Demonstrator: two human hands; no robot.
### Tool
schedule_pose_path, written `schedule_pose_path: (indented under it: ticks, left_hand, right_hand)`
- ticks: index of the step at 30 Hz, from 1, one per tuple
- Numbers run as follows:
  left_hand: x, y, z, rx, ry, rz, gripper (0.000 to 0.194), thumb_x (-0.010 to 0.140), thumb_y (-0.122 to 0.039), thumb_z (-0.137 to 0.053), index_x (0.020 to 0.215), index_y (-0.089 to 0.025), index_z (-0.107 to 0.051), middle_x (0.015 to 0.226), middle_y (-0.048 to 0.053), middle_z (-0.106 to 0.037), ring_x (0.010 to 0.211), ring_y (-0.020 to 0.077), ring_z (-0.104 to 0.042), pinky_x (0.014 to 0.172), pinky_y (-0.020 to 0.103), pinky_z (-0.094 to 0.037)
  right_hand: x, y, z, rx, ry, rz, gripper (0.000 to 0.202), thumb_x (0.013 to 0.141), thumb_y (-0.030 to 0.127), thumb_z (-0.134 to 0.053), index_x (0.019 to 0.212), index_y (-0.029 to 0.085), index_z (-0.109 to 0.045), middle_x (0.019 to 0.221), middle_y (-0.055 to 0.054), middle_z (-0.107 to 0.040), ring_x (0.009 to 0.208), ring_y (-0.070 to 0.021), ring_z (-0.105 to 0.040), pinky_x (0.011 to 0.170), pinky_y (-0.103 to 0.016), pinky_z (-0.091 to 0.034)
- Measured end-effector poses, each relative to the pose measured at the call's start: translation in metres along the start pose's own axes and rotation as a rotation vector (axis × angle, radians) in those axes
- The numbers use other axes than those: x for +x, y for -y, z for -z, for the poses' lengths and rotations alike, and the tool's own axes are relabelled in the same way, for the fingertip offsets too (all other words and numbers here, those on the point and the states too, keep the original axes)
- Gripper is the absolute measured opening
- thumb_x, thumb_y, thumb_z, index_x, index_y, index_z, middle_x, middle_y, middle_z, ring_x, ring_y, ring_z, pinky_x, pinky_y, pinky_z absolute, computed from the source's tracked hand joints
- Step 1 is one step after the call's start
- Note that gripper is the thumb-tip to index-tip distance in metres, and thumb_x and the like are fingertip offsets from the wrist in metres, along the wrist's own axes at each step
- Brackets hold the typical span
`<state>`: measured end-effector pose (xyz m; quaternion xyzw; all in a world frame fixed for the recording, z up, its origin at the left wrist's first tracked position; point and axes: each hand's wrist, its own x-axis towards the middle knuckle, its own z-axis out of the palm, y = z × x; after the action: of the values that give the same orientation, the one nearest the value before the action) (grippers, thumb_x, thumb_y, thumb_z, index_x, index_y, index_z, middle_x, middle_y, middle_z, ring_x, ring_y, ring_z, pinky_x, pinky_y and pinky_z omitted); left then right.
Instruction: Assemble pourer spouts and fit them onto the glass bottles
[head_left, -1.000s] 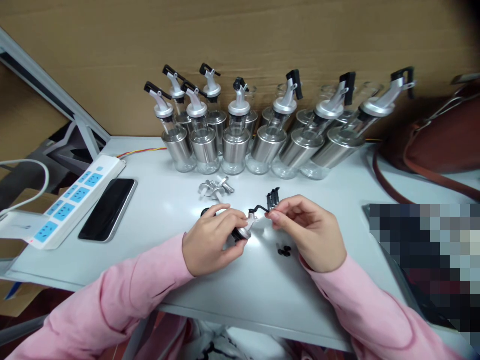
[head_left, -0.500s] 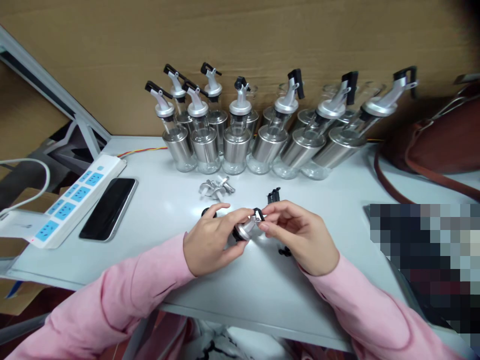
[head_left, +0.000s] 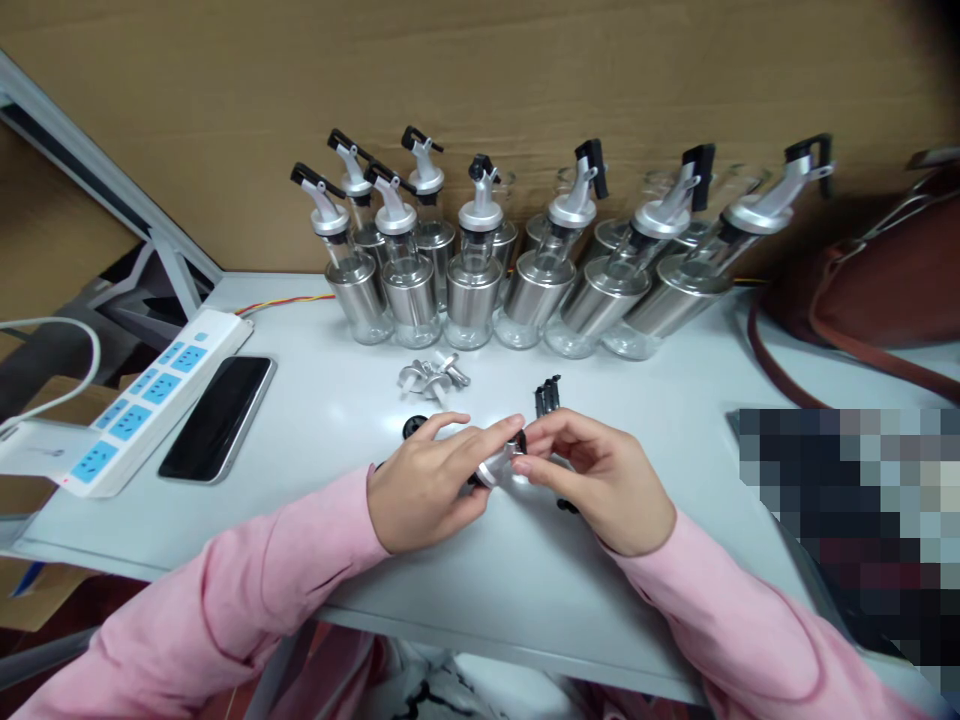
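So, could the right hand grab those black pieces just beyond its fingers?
Probably yes: the right hand is close to the black pieces, with nothing visible between. It's busy at the silver spout, though, so it would likely need freeing first.

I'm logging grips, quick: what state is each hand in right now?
Left hand: closed, holding the round-collared silver pourer top.
Right hand: closed at the pourer top's tip, apparently pinching the small, mostly hidden black lever.
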<state>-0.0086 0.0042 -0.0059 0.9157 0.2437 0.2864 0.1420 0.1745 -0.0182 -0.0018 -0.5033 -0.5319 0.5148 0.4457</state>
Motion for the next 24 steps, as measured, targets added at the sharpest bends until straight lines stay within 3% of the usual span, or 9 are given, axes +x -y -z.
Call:
schedule_pose_path:
  ticks: [14,24]
  left_hand:
    - [-0.002,0.0028,-0.0007,0.036,0.034,0.039,0.044,0.088,-0.021,-0.049,0.127,-0.015,-0.031,0.102,0.007,-0.066,0.076,0.0146,-0.064,0.096,0.041,-0.036]
    - [-0.0013,-0.0006,0.0015,-0.027,0.05,0.091,0.043,0.09,-0.026,-0.047,0.128,-0.016,-0.03,0.096,0.005,-0.067,0.08,0.0162,-0.064,0.101,0.044,-0.033]
  right_hand:
    - [0.0005,0.0003,0.0002,0.059,-0.007,-0.045,0.019,0.057,0.022,-0.076,0.065,0.016,-0.06,0.051,0.003,-0.059,0.047,-0.0088,-0.054,0.049,-0.022,-0.046]
    - [0.0009,0.0035,0.0011,0.147,0.048,-0.082,0.021,0.06,0.029,-0.075,0.066,0.016,-0.059,0.054,0.001,-0.06,0.048,-0.0101,-0.055,0.05,-0.023,-0.047]
